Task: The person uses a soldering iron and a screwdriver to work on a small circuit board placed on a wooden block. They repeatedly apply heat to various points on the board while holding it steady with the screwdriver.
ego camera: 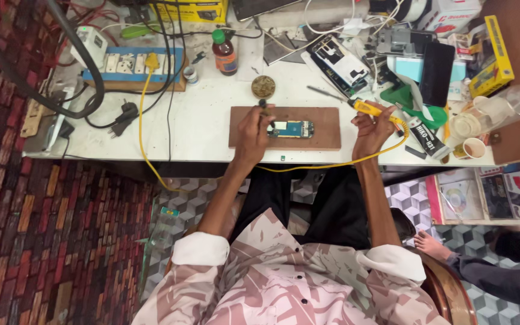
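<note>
Holding a yellow soldering iron (pixel 369 109), the right hand (pixel 371 127) was closed around its handle just off the right end of the wooden board (pixel 326 136), the metal tip angled up and away from the board toward the clutter behind it. The iron's yellow cord (pixel 332 164) looped from the hand down past the board's front edge and ran along the table front. The left hand (pixel 254 129) rested on the left half of the board, its fingers pinched on a small dark object (pixel 263 105) at the board's back edge; what that object was could not be told. A small circuit board (pixel 293 129), blue and white, lay flat near the middle of the wooden board, just right of the left hand and touching it or nearly so. Behind the board stood a round tin (pixel 263 86), and farther back to the left a brown bottle (pixel 225 54) with a green cap. A power strip (pixel 130 62) lay well to the left of the board, on the white table (pixel 203 126).
</note>
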